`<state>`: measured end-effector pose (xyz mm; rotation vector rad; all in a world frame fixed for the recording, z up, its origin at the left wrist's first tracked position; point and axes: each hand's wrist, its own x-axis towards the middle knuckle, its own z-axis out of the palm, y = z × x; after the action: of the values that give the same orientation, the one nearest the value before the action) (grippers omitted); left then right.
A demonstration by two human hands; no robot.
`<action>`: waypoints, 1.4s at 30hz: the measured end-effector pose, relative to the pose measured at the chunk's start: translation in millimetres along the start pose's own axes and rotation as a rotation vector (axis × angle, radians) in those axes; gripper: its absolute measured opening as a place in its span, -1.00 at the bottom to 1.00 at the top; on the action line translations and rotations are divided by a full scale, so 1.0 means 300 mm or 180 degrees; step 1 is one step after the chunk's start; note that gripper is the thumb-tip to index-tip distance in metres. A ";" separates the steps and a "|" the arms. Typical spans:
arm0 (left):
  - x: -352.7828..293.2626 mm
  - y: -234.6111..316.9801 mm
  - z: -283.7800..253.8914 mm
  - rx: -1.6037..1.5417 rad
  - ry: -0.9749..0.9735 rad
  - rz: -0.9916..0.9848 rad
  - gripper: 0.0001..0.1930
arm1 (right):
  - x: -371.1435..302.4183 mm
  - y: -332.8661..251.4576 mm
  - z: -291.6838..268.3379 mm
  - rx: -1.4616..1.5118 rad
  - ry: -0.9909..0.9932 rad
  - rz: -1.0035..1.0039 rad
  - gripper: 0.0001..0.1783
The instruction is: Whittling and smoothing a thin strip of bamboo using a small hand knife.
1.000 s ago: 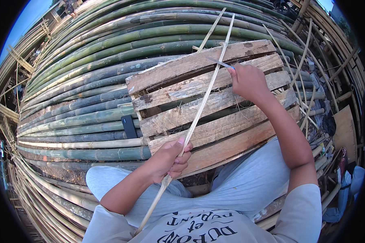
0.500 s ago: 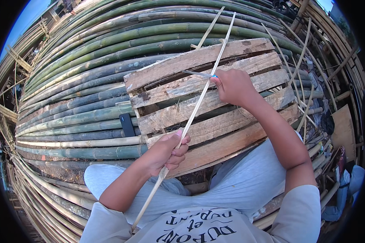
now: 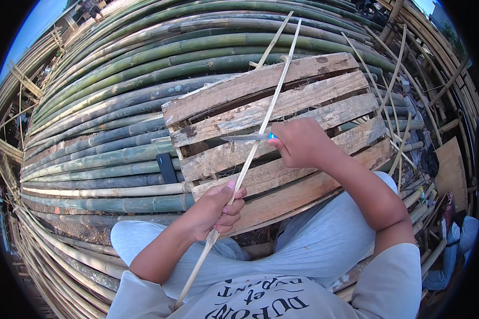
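Note:
A long, pale bamboo strip [image 3: 274,101] slants from my lap up across the slatted wooden platform [image 3: 314,114]. My left hand [image 3: 220,208] is wrapped round its lower part, thumb on top. In my right hand [image 3: 302,142] is a knife [image 3: 245,137] with a blue handle, mostly hidden by the fist. Its blade points left and lies across the strip, above my left hand. The strip's far tip reaches past the platform's far edge, over the bamboo poles.
Green and grey bamboo poles [image 3: 143,58] lie in rows beyond and left of the platform. A black phone [image 3: 166,168] rests on poles at its left. Another split strip [image 3: 274,40] leans at the far edge. Thin strips [image 3: 396,74] and a brown board [image 3: 452,173] are at the right.
My right hand has drawn the knife down along the strip, nearer to my left hand. The strip's far end has shifted slightly left. My left hand keeps its grip.

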<state>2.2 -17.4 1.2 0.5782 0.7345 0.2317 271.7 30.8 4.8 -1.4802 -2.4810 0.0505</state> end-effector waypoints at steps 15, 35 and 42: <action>0.020 0.020 -0.034 -0.0017 0.0158 0.0113 -0.63 | -0.048 -0.136 0.034 0.0016 -0.0017 0.0160 -0.69; 0.012 -0.006 -0.027 -0.0057 0.0093 0.0168 -0.64 | -0.026 -0.104 0.055 0.0102 -0.0048 0.0116 -0.67; 0.024 0.004 -0.029 0.0024 0.0223 0.0150 -0.63 | -0.027 -0.137 0.018 -0.0095 -0.0115 0.0059 -0.64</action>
<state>1.5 -10.0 -7.3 0.5973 0.7904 0.2944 238.7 4.6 4.5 -1.5274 -2.5072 0.0441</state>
